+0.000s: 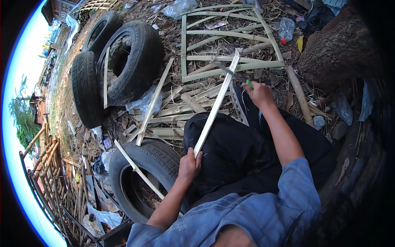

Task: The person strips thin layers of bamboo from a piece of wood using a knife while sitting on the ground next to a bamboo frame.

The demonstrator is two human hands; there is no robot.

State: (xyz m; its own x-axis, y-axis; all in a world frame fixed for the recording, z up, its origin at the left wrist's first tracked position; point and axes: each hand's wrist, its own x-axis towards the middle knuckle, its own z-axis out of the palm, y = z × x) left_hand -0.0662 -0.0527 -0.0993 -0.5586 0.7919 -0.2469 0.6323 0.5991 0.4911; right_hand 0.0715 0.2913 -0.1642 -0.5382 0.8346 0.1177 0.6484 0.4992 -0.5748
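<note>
My left hand (pixel 189 165) is closed around the near end of a long, pale bamboo strip (pixel 215 108). The strip slants up and away over my dark-trousered knee, its far end near a bamboo frame. In my right hand (pixel 261 95) is a knife (pixel 228 71), gripped by its green handle. The blade points to the left and crosses the strip close to its far end; whether it touches or cuts into the strip I cannot tell.
Several worn tyres (pixel 142 61) stand and lie to the left. A slatted bamboo frame (pixel 230 73) lies ahead, with split bamboo pieces (pixel 164 131) before it. A tree trunk (pixel 341 49) rises at right, near a plastic bottle (pixel 286 29). Bamboo poles (pixel 53 181) are stacked far left.
</note>
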